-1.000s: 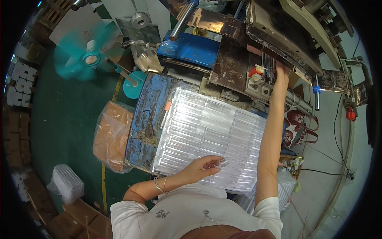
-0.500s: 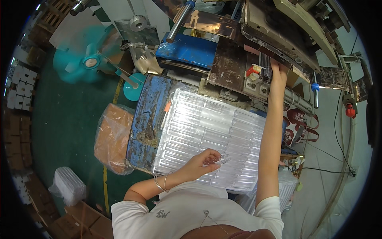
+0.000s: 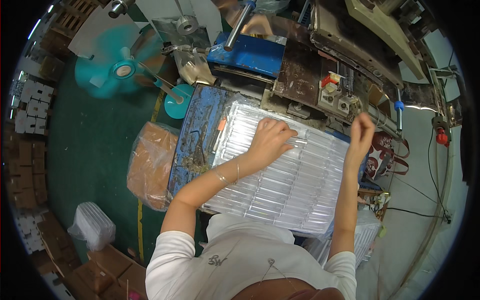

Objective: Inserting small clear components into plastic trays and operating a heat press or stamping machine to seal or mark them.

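My left hand (image 3: 272, 140) is over the far part of a bed of clear plastic tubes (image 3: 280, 185) laid side by side in rows. Its fingers are curled, and the end of a clear tube (image 3: 300, 143) shows at the fingertips. My right hand (image 3: 362, 131) hangs just in front of the press, near the right end of the metal fixture (image 3: 336, 101). Those fingers are bent together and slightly blurred; whatever they may hold is hidden. A small red and white part (image 3: 331, 80) sits on the fixture.
The press's heavy upper plate (image 3: 355, 50) overhangs the fixture. A blue machine cover (image 3: 250, 55) is left of it. A turquoise fan (image 3: 122, 70) spins at far left. A bagged brown carton (image 3: 152, 167) lies beside the worn blue table edge (image 3: 200, 115). A patterned bag (image 3: 380, 157) hangs at right.
My right hand has come out from under the press plate toward me. My left hand, with a clear tube, has moved forward over the tube rows. The view has shifted slightly.
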A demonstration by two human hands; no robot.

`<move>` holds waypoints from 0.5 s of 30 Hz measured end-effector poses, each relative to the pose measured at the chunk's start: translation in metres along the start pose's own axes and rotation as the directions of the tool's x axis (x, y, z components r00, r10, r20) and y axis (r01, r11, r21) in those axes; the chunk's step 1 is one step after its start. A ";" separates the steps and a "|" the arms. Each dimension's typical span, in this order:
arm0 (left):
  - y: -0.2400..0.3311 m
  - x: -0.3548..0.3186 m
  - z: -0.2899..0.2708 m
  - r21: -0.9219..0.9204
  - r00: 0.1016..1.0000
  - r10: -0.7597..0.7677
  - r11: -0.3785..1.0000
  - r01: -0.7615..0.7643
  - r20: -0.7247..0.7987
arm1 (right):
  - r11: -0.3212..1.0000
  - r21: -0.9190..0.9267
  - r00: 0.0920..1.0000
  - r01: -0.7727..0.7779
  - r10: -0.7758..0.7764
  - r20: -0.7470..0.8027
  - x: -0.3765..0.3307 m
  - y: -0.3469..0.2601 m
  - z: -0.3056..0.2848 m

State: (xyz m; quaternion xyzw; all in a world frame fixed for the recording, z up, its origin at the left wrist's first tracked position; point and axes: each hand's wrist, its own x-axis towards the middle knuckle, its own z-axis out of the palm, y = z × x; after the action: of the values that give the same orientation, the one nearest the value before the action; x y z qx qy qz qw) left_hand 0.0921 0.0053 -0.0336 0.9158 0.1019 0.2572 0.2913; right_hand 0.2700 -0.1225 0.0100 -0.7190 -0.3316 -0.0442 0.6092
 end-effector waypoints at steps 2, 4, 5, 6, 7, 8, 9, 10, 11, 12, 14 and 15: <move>-0.011 -0.001 0.007 0.097 1.000 0.019 0.995 -0.021 0.020 | 0.988 -0.151 0.976 -0.017 0.049 0.212 -0.024 -0.006 -0.007; -0.015 -0.003 0.010 0.200 0.999 0.039 0.979 -0.045 0.036 | 0.949 -0.285 0.888 0.135 0.011 0.460 -0.047 -0.003 -0.005; -0.016 -0.006 0.007 0.223 0.998 0.054 0.973 -0.057 0.023 | 0.924 -0.294 0.855 0.244 -0.062 0.515 -0.055 -0.004 -0.001; -0.018 -0.010 0.004 0.252 0.998 0.066 0.965 -0.067 0.011 | 0.890 -0.290 0.810 0.350 -0.133 0.571 -0.064 -0.006 0.005; -0.020 -0.012 0.002 0.263 0.997 0.080 0.962 -0.078 0.003 | 0.888 -0.286 0.814 0.361 -0.150 0.562 -0.071 -0.010 0.010; -0.018 -0.019 0.002 0.270 0.998 0.053 0.962 -0.046 -0.019 | 0.853 -0.323 0.770 0.411 -0.135 0.624 -0.078 -0.014 0.014; -0.022 -0.023 0.001 0.282 0.999 0.029 0.959 -0.015 -0.044 | 0.813 -0.351 0.725 0.465 -0.121 0.679 -0.079 -0.013 0.020; -0.021 -0.028 -0.001 0.285 1.000 0.014 0.958 -0.008 -0.019 | 0.811 -0.345 0.729 0.473 -0.141 0.669 -0.082 -0.012 0.022; -0.022 -0.028 -0.003 0.300 0.999 0.029 0.954 -0.019 -0.026 | 0.797 -0.331 0.679 0.505 -0.130 0.722 -0.084 -0.011 0.024; -0.018 -0.031 -0.004 0.301 0.999 0.006 0.954 0.005 -0.036 | 0.785 -0.316 0.621 0.533 -0.110 0.776 -0.087 -0.011 0.024; -0.017 -0.031 -0.007 0.316 0.999 -0.007 0.949 0.018 -0.037 | 0.781 -0.286 0.594 0.555 -0.132 0.793 -0.084 -0.017 0.027; -0.015 -0.030 -0.009 0.318 0.999 0.000 0.948 0.012 -0.039 | 0.776 -0.261 0.563 0.574 -0.142 0.815 -0.083 -0.020 0.026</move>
State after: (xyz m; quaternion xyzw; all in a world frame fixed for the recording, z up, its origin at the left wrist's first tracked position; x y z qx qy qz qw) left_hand 0.0616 0.0118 -0.0483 0.9453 0.1504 0.2542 0.1387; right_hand 0.1862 -0.1331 -0.0184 -0.7136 -0.6751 0.0477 0.1811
